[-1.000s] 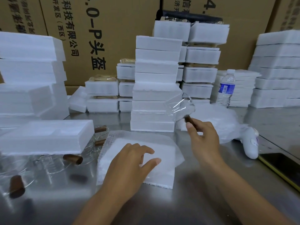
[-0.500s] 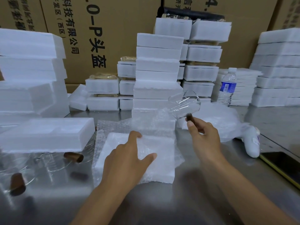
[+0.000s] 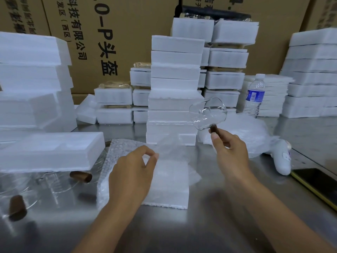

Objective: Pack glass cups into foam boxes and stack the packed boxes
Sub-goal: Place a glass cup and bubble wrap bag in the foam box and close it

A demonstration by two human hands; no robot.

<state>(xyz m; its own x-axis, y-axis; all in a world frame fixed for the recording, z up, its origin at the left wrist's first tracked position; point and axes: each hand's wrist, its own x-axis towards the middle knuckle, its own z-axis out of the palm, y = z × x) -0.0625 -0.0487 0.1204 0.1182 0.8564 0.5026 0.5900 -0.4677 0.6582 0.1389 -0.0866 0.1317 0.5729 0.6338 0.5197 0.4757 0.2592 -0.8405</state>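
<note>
My right hand (image 3: 231, 154) grips the dark wooden handle of a clear glass cup (image 3: 207, 114), holding it tilted in the air above the steel table. With thumb and forefinger, my left hand (image 3: 133, 172) pinches a sheet of bubble wrap (image 3: 167, 148) and lifts its edge off a white foam box (image 3: 169, 187) in front of me. A tall stack of foam boxes (image 3: 175, 84) rises just behind. Several more glass cups with brown handles (image 3: 80, 177) lie at the left, partly under a foam slab (image 3: 49, 150).
Foam box piles stand at the far left (image 3: 31, 79), back centre (image 3: 228, 57) and right (image 3: 311, 73). A water bottle (image 3: 254, 95) stands beside a bubble-wrap bundle (image 3: 249, 130). A white device (image 3: 281, 159) and a dark phone (image 3: 317, 183) lie at right. Cardboard cartons (image 3: 109, 33) form the back wall.
My left hand went from lying flat on the wrap to pinching and lifting it. My right hand raised the cup slightly and tilted it.
</note>
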